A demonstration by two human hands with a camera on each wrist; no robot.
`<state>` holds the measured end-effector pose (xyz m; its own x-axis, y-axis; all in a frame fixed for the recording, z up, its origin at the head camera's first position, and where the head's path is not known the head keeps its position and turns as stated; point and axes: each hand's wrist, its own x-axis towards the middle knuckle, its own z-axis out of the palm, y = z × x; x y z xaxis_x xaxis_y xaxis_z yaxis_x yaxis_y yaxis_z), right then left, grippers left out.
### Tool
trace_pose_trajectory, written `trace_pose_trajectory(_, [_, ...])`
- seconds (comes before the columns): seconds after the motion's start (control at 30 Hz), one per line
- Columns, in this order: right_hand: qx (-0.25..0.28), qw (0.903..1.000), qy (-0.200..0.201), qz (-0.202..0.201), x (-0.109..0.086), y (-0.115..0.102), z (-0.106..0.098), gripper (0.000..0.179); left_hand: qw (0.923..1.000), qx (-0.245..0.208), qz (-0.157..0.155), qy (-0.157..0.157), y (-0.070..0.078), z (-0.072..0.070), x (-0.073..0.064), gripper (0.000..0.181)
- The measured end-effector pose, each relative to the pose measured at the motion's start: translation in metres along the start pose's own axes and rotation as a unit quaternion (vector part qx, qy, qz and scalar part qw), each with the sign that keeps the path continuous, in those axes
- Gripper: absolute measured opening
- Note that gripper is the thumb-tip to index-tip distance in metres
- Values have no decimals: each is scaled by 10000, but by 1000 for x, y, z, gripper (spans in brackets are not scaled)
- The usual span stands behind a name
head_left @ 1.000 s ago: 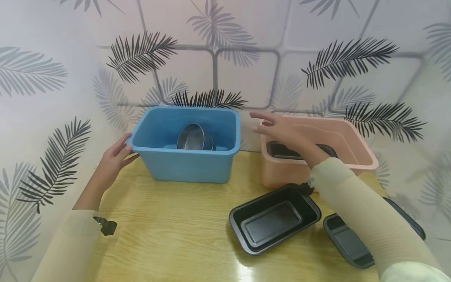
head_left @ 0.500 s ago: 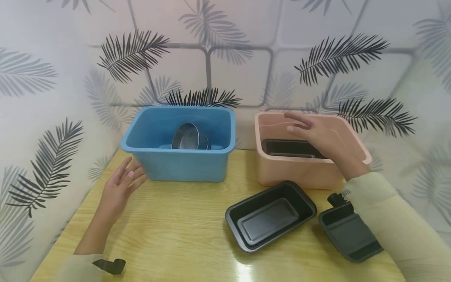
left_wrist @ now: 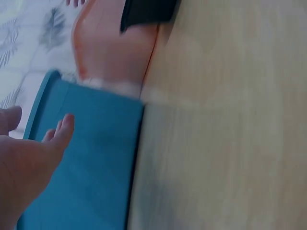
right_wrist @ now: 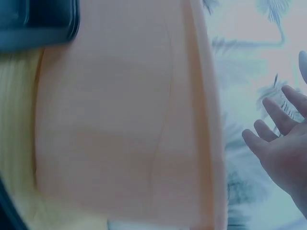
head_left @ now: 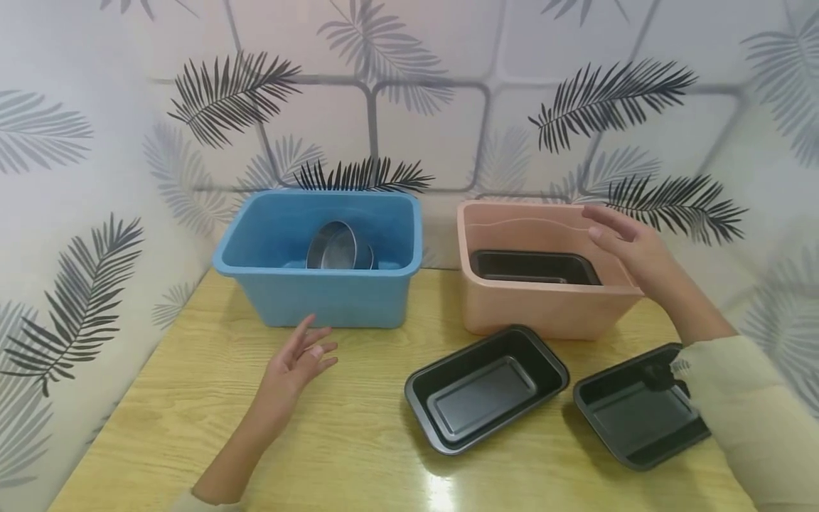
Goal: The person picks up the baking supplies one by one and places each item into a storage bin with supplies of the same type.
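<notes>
My left hand hovers over the table in front of the blue bin, fingers loosely spread and holding nothing. Two round metal cake pans lean against each other inside that bin. At the right, my right hand is raised over the right end of the pink bin, its fingers relaxed and nothing in them. Inside the pink bin lies a dark loaf pan. The right wrist view shows the right hand beyond the bin's rim, apart from it.
On the wooden table, a dark loaf pan stands in front of the pink bin. Another dark pan sits to its right, partly covered by the right sleeve. A leaf-patterned wall rises behind both bins.
The left hand has let go of the blue bin's left rim and moved right and nearer over the table. The right hand has moved rightward over the pink bin.
</notes>
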<state>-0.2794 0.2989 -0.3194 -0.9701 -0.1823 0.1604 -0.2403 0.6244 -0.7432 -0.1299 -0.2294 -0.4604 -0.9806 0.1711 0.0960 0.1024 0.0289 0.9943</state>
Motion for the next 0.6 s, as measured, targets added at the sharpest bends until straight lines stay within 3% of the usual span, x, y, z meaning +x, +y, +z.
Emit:
trace_pose_trajectory(0.3, [-224, 9974, 199, 654, -11, 57, -33, 66, 9967, -557, -521, -262, -14, 68, -1, 70])
trace_pose_trajectory(0.6, [275, 9935, 199, 1087, -13, 94, -40, 72, 9911, -712, -790, -795, -19, 102, -8, 72])
